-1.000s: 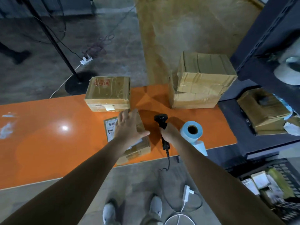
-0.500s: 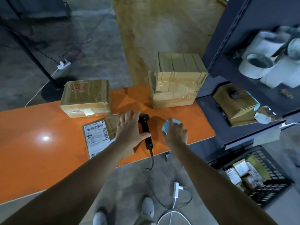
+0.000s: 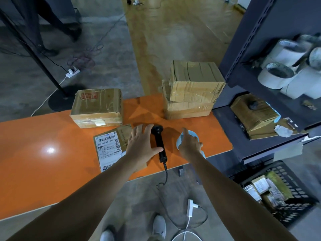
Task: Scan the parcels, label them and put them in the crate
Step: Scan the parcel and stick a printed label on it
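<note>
While left grip (image 3: 140, 146) splays on flat cardboard parcel (image 3: 107, 148), right grip (image 3: 190, 145) covers blue roll (image 3: 179, 142), closure unclear

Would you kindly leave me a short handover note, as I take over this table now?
Left hand rests flat on the flat parcel. Right hand is on the label roll; grip hidden. Scanner lies on the table between them. One box and a stack of two wait at the back. Crate on the floor right holds several parcels. Remaining: label, crate this parcel, then the three boxes.
</note>
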`<state>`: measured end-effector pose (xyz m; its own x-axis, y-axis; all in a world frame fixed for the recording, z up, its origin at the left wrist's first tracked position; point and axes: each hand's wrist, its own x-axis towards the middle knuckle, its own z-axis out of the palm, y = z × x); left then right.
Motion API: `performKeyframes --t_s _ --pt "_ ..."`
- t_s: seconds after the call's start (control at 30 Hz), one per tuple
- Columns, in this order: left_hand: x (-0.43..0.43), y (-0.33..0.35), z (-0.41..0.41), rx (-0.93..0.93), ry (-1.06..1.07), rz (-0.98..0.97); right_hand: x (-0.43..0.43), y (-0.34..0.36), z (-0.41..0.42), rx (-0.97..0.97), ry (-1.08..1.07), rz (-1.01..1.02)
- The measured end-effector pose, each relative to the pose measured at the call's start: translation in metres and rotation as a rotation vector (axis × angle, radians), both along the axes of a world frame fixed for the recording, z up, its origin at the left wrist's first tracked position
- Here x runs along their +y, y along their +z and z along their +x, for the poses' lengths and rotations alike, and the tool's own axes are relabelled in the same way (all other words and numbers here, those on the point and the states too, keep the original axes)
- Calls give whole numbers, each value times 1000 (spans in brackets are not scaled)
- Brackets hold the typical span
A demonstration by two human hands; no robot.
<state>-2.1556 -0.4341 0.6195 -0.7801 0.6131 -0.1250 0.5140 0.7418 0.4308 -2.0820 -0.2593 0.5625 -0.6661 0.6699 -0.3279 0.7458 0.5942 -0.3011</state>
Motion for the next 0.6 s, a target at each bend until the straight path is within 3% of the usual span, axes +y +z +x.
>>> performKeyframes --t_s 0.17,0.3,0.47,0.6 --pt "8 12 -4 -207 39 100 9 37 13 294 -41 -359" --pt "15 26 -16 -416 79 232 1 74 15 466 11 -461" --pt "9 41 -35 -495 88 423 -18 109 7 605 90 -596" --pt "-5 53 -46 -531 102 525 -33 124 -7 608 175 -610"
